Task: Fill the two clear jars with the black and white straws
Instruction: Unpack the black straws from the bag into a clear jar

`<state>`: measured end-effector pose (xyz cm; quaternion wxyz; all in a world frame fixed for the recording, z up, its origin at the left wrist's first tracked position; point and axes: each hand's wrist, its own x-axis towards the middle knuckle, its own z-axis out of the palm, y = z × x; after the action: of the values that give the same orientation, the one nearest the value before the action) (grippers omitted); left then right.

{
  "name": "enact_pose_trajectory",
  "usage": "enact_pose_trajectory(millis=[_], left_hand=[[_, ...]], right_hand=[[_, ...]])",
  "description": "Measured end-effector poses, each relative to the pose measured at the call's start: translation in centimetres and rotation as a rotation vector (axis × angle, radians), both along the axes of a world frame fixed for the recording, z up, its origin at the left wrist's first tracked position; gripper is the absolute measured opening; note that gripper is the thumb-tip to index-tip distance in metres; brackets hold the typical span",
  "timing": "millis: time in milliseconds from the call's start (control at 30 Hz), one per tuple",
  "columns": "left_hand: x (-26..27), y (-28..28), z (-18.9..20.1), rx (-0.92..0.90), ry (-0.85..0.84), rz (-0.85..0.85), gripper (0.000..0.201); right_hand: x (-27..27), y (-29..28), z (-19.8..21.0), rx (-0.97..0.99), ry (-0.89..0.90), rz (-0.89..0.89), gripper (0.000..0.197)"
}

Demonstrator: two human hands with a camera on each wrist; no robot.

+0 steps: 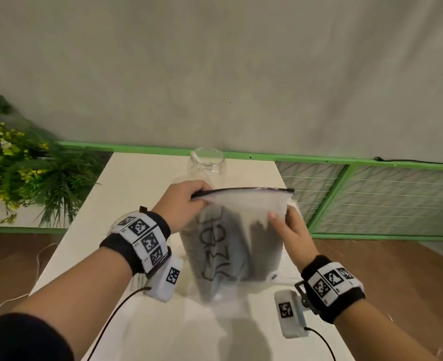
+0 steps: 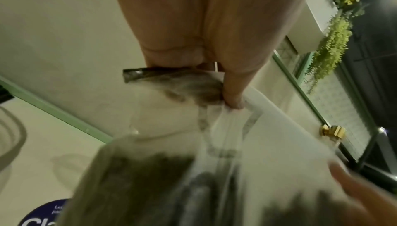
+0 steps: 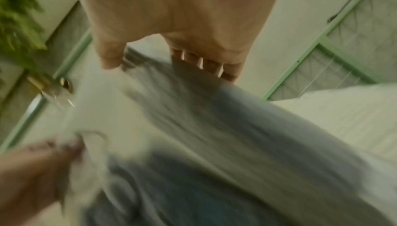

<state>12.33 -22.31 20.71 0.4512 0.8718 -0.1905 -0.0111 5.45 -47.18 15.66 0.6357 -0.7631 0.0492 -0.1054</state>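
Left hand (image 1: 186, 201) pinching the zip-top bag (image 1: 237, 238) of straws at its 10 o'clock corner, right hand (image 1: 289, 230) gripping the 2 o'clock edge, held upright over the worktop (image 1: 137, 178) for opening, clear jar (image 1: 206, 165) waiting at 12.

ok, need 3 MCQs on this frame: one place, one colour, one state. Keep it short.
1. Where is the clear jar relative to the zip bag?
A. behind it, near the table's far edge
B. in front of it
C. inside it

2. What colour is the bag's zip strip?
A. red
B. black
C. yellow

3. What is the left hand doing?
A. resting flat on the white table
B. gripping the jar
C. pinching the bag's top corner

Answers: 1 A, the jar rises beyond the bag's top edge. 2 B, a dark band runs along the top. 3 C, the fingers close on the strip's end while the right hand holds the bag's other side.
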Motion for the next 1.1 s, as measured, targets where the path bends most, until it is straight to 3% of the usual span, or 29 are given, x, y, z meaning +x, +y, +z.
enact_pose_trajectory(millis=[133, 267, 500, 533, 633, 733, 833, 967, 1100], left_hand=[[-1.3, 0.2, -0.5, -0.022, -0.025, 0.028, 0.021], [-1.9, 1.2, -0.3, 0.006, 0.000, 0.049, 0.019], [-2.7, 0.5, 2.0, 0.048, 0.061, -0.034, 0.017], [-2.8, -0.3, 2.5, 0.043, 0.035, -0.049, 0.016], [-3.1, -3.5, 4.0, 0.011, -0.076, -0.081, 0.025], [-3.1, -6.2, 4.6, 0.012, -0.192, -0.100, 0.019], [-2.8, -7.0, 4.1, 0.009, -0.252, -0.073, 0.010], [-2.4, -7.3, 3.5, 0.069, -0.319, -0.061, 0.016], [-1.3, -4.8, 2.5, 0.188, -0.302, -0.001, 0.013]], right_hand=[[1.4, 1.0, 2.1, 0.247, -0.035, -0.055, 0.046], [2.5, 1.0, 2.5, 0.302, -0.091, -0.137, 0.005], [2.6, 1.3, 4.6, 0.317, -0.150, -0.036, 0.007], [2.3, 1.6, 4.8, 0.319, -0.160, 0.003, 0.006], [1.8, 2.1, 5.1, 0.296, -0.165, 0.080, 0.037], [1.3, 2.3, 5.3, 0.288, -0.173, 0.133, 0.037], [0.8, 2.5, 5.8, 0.242, -0.173, 0.114, 0.004], [0.6, 2.8, 5.7, 0.222, -0.180, 0.080, 0.016], [1.3, 2.0, 5.7, 0.312, -0.171, -0.101, 0.023]])
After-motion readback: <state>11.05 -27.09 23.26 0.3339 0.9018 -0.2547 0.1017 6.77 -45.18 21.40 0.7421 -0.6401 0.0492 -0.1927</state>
